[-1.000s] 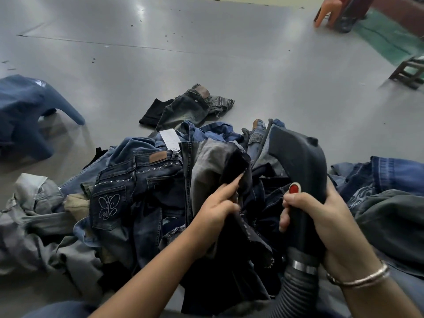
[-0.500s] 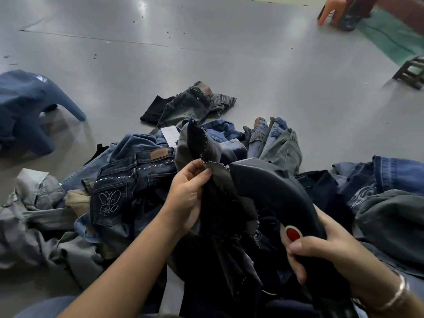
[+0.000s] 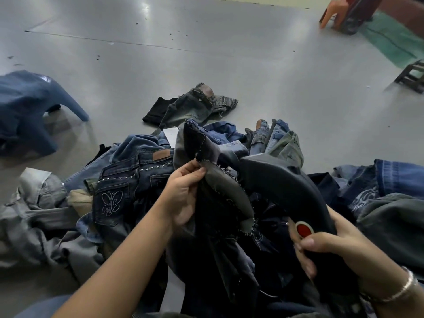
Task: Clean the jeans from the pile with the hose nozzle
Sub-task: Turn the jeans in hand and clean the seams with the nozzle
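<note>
A pile of jeans [image 3: 128, 180] spreads over the grey floor in front of me. My left hand [image 3: 183, 193] pinches the stitched edge of a dark pair of jeans [image 3: 220, 193], lifted and turned inside out, grey lining showing. My right hand [image 3: 330, 251] grips the handle of the black hose nozzle [image 3: 282, 187], thumb just below its red button [image 3: 304, 229]. The nozzle's mouth points up and left against the held dark jeans. The hose itself is hidden below the frame.
A separate pair of jeans [image 3: 195, 106] lies on the floor beyond the pile. A denim-covered stool shape [image 3: 29, 111] stands at the left. More jeans [image 3: 394, 193] lie at the right. Plastic chairs [image 3: 344, 12] and a small stool [image 3: 413, 76] stand far right.
The nozzle has swung down from upright to lie tilted left against the dark jeans. My left hand has lifted the dark jeans higher and spread the lining.
</note>
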